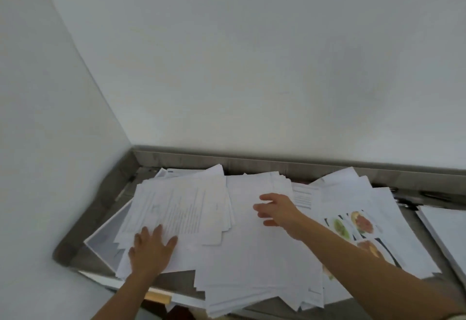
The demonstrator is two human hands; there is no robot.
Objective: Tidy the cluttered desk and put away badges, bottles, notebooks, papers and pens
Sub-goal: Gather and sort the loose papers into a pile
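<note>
left hand [151, 251] flat, fingers spread on loose white printed papers [181, 211] at grey counter's [75, 244] left corner, right hand [277, 210] open over the middle stack

Left hand [151, 249] presses flat on scattered papers [252, 256]; right hand [277, 208] hovers open above them.

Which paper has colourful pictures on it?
The sheet on the pile's right side: it has green and red pictures, while the other papers show only white or grey print.
</note>
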